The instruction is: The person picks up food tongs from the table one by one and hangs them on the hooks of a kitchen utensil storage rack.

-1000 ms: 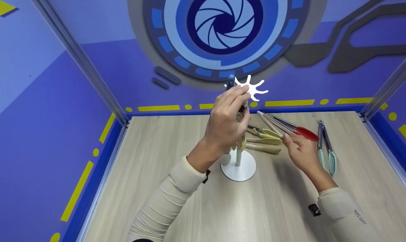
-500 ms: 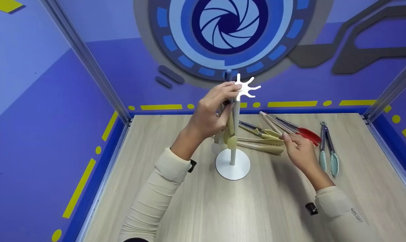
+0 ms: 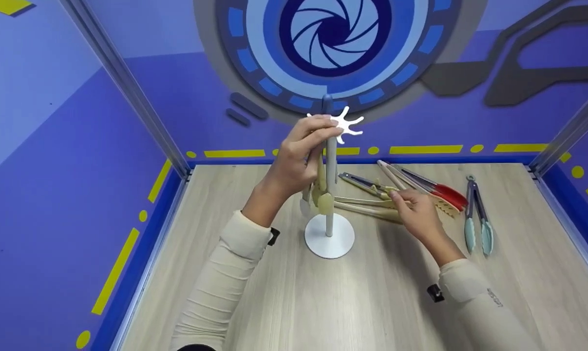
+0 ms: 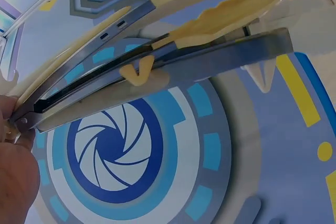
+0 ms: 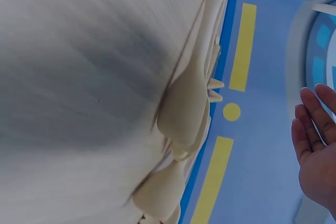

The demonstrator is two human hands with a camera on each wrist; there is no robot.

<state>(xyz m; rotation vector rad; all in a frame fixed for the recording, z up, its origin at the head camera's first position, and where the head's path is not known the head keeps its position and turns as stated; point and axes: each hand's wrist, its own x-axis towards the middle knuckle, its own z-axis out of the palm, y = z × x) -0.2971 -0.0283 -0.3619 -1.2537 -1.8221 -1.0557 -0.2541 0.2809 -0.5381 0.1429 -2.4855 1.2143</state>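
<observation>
In the head view my left hand (image 3: 294, 158) is at the top of a white stand (image 3: 318, 243), its fingertips by the star-shaped hook head (image 3: 350, 127). In the left wrist view that hand pinches the hinge end of metal tongs with pale yellow tips (image 4: 226, 17). Other tongs hang close by, partly overlapping. My right hand (image 3: 418, 214) hovers over the tongs on the table and holds nothing; the right wrist view shows its fingers (image 5: 315, 111) loosely extended. Below it lie beige tongs (image 5: 184, 103).
Right of the stand lie yellow tongs (image 3: 359, 183), more beige tongs (image 3: 367, 208), red-tipped tongs (image 3: 452, 195) and mint-tipped tongs (image 3: 487, 239). Blue printed panels (image 3: 152, 107) enclose the wooden table (image 3: 245, 195) at the back and sides.
My left hand has moved left, and the stand has shifted left with its hook head. My right hand has also moved slightly left over the tongs on the table.
</observation>
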